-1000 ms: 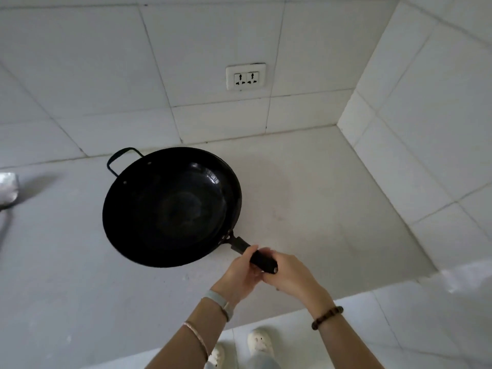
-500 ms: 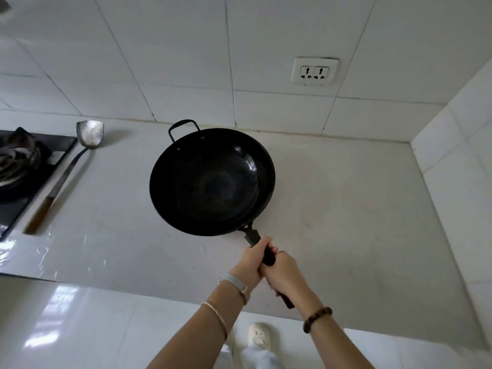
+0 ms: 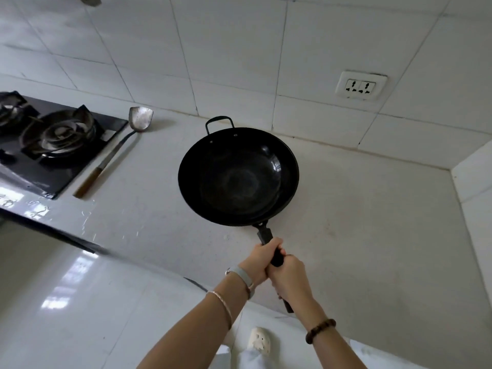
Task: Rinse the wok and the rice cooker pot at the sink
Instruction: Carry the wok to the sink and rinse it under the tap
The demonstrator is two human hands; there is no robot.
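A black wok (image 3: 238, 177) with a small loop handle at its far rim hangs above the white counter (image 3: 372, 222), held by its long dark handle. My left hand (image 3: 259, 258) grips the handle nearer the pan and my right hand (image 3: 288, 275) grips it just behind; the handle's end sticks out below my right wrist. The wok looks empty inside. No sink or rice cooker pot is in view.
A gas stove (image 3: 53, 139) sits at the left of the counter. A metal spatula with a wooden handle (image 3: 117, 150) lies beside it. A wall socket (image 3: 360, 85) is on the tiled back wall. A tiled side wall (image 3: 474, 198) closes the right.
The view has swung left, bringing the spatula and then the stove into sight. The wok stays in both hands and has shifted right in the frame relative to the counter.
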